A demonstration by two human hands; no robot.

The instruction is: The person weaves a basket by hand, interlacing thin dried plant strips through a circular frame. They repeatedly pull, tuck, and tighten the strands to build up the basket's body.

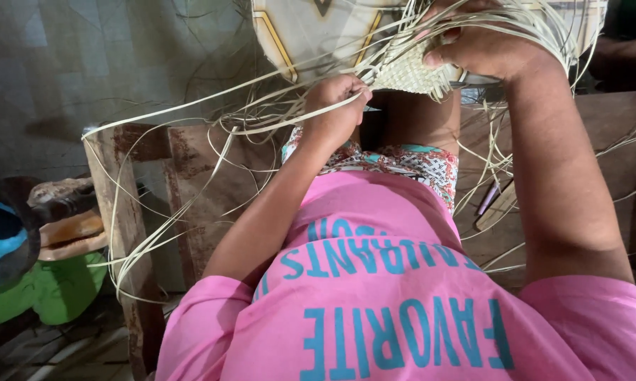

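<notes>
A small woven mat piece of pale straw rests on my knee, with many long loose straw strips trailing from it. My left hand is closed around a few of these strips, pulling them to the left just beside the woven piece. My right hand presses on the woven piece from above and right, fingers curled over its edge and strips running over the knuckles. I wear a pink shirt and patterned shorts.
A worn wooden bench runs under me, strips draped over its left end. A pale round patterned object lies beyond my knee. At far left sit a green cloth and a blue and dark bundle. Tiled floor lies beyond.
</notes>
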